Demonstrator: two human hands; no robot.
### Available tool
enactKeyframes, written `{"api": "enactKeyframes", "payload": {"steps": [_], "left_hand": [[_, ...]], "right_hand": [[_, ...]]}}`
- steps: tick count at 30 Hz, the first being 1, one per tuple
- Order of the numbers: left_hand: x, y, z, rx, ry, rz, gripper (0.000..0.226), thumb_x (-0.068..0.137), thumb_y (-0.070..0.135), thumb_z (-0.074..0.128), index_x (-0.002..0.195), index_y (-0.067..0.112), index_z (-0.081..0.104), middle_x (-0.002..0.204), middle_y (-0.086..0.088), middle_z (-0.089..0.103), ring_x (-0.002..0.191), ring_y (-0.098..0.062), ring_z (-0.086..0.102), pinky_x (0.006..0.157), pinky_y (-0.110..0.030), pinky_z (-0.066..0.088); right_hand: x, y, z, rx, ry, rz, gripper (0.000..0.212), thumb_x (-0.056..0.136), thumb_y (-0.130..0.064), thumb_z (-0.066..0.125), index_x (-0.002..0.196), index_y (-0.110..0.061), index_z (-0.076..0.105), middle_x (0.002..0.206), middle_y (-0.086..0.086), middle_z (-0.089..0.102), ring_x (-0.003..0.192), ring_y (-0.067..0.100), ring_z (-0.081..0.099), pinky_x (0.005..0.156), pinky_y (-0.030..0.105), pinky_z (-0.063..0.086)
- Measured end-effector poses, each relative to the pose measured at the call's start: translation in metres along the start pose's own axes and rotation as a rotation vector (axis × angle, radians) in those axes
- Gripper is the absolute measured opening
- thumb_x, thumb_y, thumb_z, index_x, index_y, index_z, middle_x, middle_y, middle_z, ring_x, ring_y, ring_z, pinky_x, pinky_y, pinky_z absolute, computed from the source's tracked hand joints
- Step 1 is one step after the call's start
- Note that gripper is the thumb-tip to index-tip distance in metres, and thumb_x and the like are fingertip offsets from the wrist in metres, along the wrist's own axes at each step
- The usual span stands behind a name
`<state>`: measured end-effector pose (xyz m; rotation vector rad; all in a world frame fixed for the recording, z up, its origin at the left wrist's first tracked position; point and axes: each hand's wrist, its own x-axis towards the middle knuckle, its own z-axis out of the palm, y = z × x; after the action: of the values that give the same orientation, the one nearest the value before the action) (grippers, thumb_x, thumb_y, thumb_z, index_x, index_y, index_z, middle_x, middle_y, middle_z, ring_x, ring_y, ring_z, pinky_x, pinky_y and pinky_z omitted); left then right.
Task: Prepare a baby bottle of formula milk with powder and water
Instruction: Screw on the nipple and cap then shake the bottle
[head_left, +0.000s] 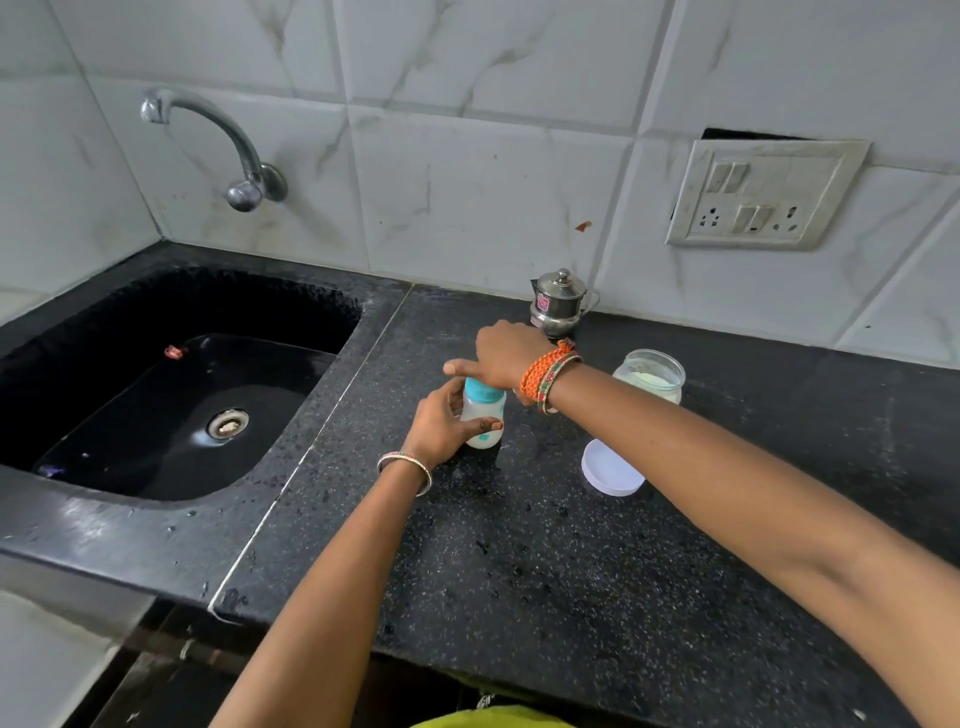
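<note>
A small baby bottle (483, 421) with a teal collar and milky white contents stands upright on the black speckled counter (545, 545). My left hand (441, 426) wraps around the bottle's body from the left. My right hand (506, 356) is closed over the bottle's top, hiding the cap or teat. To the right stands an open glass jar (649, 376) holding pale powder. Its white lid (610, 470) lies flat on the counter in front of it.
A small lidded steel pot (558, 304) stands against the tiled wall behind my right hand. A black sink (171, 395) with a wall tap (218, 140) fills the left side. A switch and socket plate (763, 195) is on the wall at right.
</note>
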<state>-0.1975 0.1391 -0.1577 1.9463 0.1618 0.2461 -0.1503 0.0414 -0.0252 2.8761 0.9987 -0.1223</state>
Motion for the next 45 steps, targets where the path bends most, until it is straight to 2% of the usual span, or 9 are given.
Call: {"api": "enactKeyframes", "payload": {"steps": [4, 8, 11, 19, 22, 27, 34, 39, 45], "left_hand": [[0.0, -0.001, -0.001, -0.025, -0.007, -0.024, 0.068, 0.066, 0.021, 0.085, 0.126, 0.013, 0.053, 0.121, 0.0, 0.063, 0.109, -0.013, 0.059, 0.098, -0.028, 0.044], [-0.001, -0.002, 0.003, -0.052, 0.002, -0.029, 0.061, 0.066, 0.021, 0.084, 0.12, 0.018, 0.054, 0.112, 0.007, 0.062, 0.103, -0.007, 0.058, 0.091, -0.02, 0.042], [-0.003, -0.002, 0.002, -0.066, 0.004, -0.02, 0.057, 0.066, 0.018, 0.084, 0.114, 0.025, 0.054, 0.106, 0.011, 0.063, 0.095, 0.002, 0.06, 0.082, -0.009, 0.044], [0.0, -0.007, 0.003, -0.062, 0.015, -0.022, 0.05, 0.071, 0.018, 0.081, 0.115, 0.014, 0.058, 0.108, 0.004, 0.067, 0.099, -0.007, 0.062, 0.091, -0.024, 0.049], [-0.001, -0.007, 0.003, -0.087, -0.012, -0.011, 0.052, 0.072, 0.016, 0.081, 0.117, 0.014, 0.055, 0.109, 0.005, 0.065, 0.096, -0.001, 0.061, 0.084, -0.01, 0.048], [-0.004, -0.007, 0.006, -0.113, 0.007, -0.011, 0.049, 0.072, 0.013, 0.08, 0.115, 0.014, 0.055, 0.109, 0.002, 0.065, 0.095, 0.003, 0.06, 0.077, -0.002, 0.044], [-0.006, -0.01, 0.006, -0.171, -0.036, -0.02, 0.056, 0.069, 0.014, 0.083, 0.118, 0.019, 0.056, 0.115, 0.002, 0.066, 0.107, -0.009, 0.062, 0.097, -0.027, 0.048], [-0.006, -0.011, 0.001, -0.309, -0.126, -0.069, 0.057, 0.072, 0.006, 0.078, 0.121, 0.016, 0.053, 0.122, -0.003, 0.063, 0.115, -0.016, 0.06, 0.102, -0.035, 0.046], [-0.008, -0.01, 0.004, -0.367, -0.157, -0.066, 0.048, 0.079, 0.002, 0.071, 0.119, 0.019, 0.051, 0.121, -0.003, 0.062, 0.113, -0.018, 0.06, 0.098, -0.031, 0.049]], "right_hand": [[-0.005, 0.008, -0.017, -0.048, 0.131, 0.043, 0.062, 0.09, -0.063, 0.038, 0.063, -0.009, 0.05, 0.064, 0.001, 0.052, 0.07, 0.023, 0.057, 0.064, 0.032, 0.039], [-0.007, 0.012, -0.022, 0.206, 0.128, -0.187, 0.017, 0.08, -0.023, 0.064, 0.096, -0.019, 0.063, 0.093, -0.001, 0.055, 0.096, 0.02, 0.058, 0.071, 0.029, 0.039], [-0.01, 0.01, -0.012, 0.102, -0.189, -0.259, 0.046, 0.082, -0.008, 0.062, 0.125, -0.024, 0.054, 0.12, 0.006, 0.051, 0.109, 0.022, 0.05, 0.083, 0.033, 0.044], [-0.005, 0.011, 0.011, 0.099, 0.012, -0.073, 0.072, 0.08, -0.06, 0.06, 0.127, -0.008, 0.043, 0.115, 0.013, 0.062, 0.097, 0.032, 0.063, 0.071, 0.036, 0.046], [-0.002, 0.014, 0.013, 0.015, -0.058, -0.133, 0.085, 0.077, -0.034, 0.074, 0.144, -0.017, 0.026, 0.131, 0.014, 0.049, 0.118, 0.036, 0.051, 0.087, 0.042, 0.047], [0.003, 0.017, 0.02, 0.236, 0.059, -0.108, 0.039, 0.071, -0.029, 0.078, 0.101, -0.011, 0.059, 0.11, 0.013, 0.059, 0.09, 0.029, 0.06, 0.065, 0.03, 0.044], [0.011, 0.014, 0.034, 0.159, 0.285, 0.055, 0.056, 0.082, -0.069, 0.042, 0.065, -0.016, 0.05, 0.086, 0.012, 0.068, 0.081, 0.032, 0.064, 0.061, 0.031, 0.036], [0.01, 0.035, 0.023, 0.791, -0.347, -0.199, 0.044, 0.087, -0.019, 0.065, 0.128, -0.006, 0.052, 0.132, 0.014, 0.055, 0.114, 0.023, 0.055, 0.093, 0.029, 0.045], [-0.011, 0.042, 0.062, 1.297, -0.119, -0.183, 0.043, 0.083, 0.009, 0.062, 0.126, 0.004, 0.054, 0.13, 0.02, 0.057, 0.111, 0.018, 0.056, 0.098, 0.03, 0.048]]}}
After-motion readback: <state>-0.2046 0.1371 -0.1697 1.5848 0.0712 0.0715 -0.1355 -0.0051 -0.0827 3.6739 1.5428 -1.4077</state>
